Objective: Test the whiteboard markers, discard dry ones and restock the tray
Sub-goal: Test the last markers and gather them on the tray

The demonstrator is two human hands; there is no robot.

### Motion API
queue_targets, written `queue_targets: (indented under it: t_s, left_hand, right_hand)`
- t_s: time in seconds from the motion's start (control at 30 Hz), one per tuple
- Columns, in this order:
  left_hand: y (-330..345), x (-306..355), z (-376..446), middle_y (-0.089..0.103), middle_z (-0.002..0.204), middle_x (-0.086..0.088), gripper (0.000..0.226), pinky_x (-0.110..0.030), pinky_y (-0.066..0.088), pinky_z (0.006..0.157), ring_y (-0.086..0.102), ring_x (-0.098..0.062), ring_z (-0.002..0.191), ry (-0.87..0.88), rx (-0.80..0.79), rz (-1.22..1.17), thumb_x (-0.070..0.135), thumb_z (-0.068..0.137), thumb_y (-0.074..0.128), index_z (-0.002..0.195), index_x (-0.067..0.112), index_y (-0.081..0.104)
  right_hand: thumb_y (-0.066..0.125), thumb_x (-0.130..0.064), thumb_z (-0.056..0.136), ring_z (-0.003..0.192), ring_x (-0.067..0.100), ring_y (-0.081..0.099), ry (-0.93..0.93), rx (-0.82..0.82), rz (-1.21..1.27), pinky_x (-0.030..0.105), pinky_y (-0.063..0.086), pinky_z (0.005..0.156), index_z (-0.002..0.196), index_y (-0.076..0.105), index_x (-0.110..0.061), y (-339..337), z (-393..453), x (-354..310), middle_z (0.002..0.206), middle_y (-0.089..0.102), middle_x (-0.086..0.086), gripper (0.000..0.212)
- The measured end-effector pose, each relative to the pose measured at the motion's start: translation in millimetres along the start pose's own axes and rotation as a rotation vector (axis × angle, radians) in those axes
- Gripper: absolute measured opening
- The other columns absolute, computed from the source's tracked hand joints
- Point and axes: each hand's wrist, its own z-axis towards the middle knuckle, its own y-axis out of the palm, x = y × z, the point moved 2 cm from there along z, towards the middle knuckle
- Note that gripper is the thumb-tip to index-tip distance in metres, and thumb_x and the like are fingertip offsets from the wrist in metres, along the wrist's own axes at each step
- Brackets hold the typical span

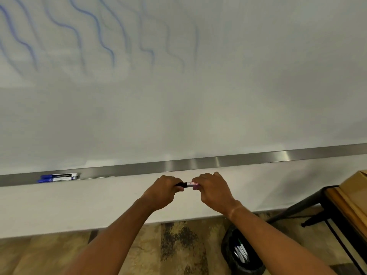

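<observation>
I hold one marker (188,184) level between both hands, just below the metal tray (238,158) of the whiteboard (198,96). My left hand (162,192) is closed around its black cap end. My right hand (213,190) grips the white barrel with red print. Two blue markers (58,178) lie side by side on the tray at the far left. Several wavy blue test lines mark the upper left of the board; some are faint.
A black bin (234,255) with several discarded markers inside stands on the floor at the lower right, partly behind my right forearm. A dark-framed table (337,205) carrying cardboard boxes (357,187) juts in from the right edge.
</observation>
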Motion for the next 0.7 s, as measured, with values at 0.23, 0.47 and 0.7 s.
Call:
queue_targets:
  t_s: [0.23,0.47,0.7]
  left_hand:
    - [-12,-20,-21,0.068,0.093,-0.003,0.02,-0.025,0.043,0.067,0.056,-0.015,0.075,-0.002,0.057,-0.021,0.022,0.096,0.052,0.107,0.014,0.067]
    - [-78,-146,-105,0.071,0.102,-0.01,0.019,-0.033,0.047,0.081,0.065,-0.031,0.094,-0.311,0.303,0.153,0.011,0.088,0.062,0.105,0.012,0.071]
    - [-91,-120,-76,0.064,0.084,-0.01,0.011,-0.035,0.053,0.06,0.064,-0.033,0.068,0.005,0.367,0.118,0.006,0.081,0.07,0.092,0.008,0.07]
  right_hand:
    - [0.068,-0.017,0.082,0.07,0.014,0.058,-0.029,-0.002,-0.016,0.025,0.031,0.069,0.094,0.07,-0.025,7,12,-37,0.082,0.069,-0.008,0.015]
    - [0.066,-0.01,0.083,0.086,0.028,0.068,0.471,0.094,-0.055,0.037,0.048,0.081,0.101,0.073,-0.02,-17,-21,18,0.096,0.074,0.003,0.022]
    - [0.061,-0.015,0.089,0.077,0.016,0.061,0.327,0.188,0.18,0.036,0.051,0.075,0.11,0.069,-0.021,10,31,-71,0.089,0.066,-0.002,0.023]
